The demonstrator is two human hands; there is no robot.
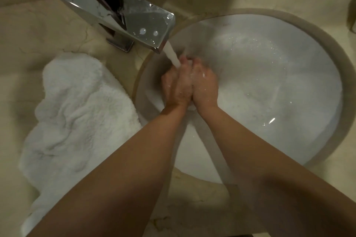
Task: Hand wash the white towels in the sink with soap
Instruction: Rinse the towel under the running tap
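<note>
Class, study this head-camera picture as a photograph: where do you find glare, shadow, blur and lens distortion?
Head view: dim, warm light; glare patches on the chrome faucet and a bright glint on the wet sink; forearms cast soft shadows on the counter; the left hand and right hand under the water stream look slightly smeared; the white towel is soft; wide-angle bending curves the edges.

Left hand (176,84) and right hand (205,84) press together (both wet), forearms extended.
</note>
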